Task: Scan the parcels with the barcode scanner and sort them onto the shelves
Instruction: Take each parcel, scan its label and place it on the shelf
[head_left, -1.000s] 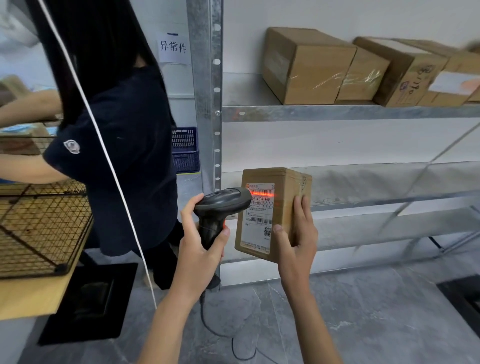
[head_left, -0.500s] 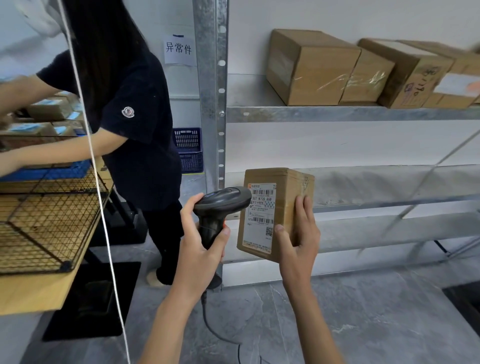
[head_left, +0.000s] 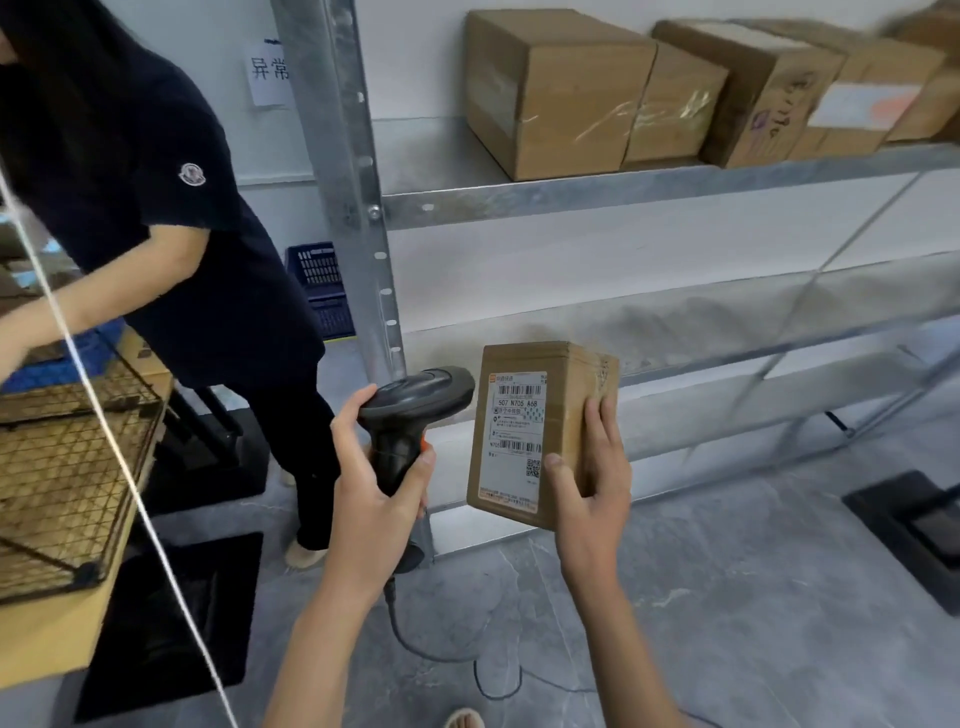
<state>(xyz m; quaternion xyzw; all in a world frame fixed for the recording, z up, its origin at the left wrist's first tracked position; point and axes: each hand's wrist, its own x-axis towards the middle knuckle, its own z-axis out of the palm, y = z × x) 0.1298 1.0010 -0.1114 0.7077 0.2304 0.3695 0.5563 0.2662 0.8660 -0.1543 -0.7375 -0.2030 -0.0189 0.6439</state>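
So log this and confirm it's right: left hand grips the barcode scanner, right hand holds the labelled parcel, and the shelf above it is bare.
One thing is wrong: the upper shelf is not bare; the head view shows cardboard boxes along it. The rest stands: the left hand grips the barcode scanner, the right hand holds the labelled parcel.

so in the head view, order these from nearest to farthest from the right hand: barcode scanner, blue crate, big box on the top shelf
From the right hand, which holds the parcel:
1. Barcode scanner, just left of it, gripped by the left hand.
2. Blue crate, farther up-left, behind the shelf post.
3. Big box, high on the top shelf.
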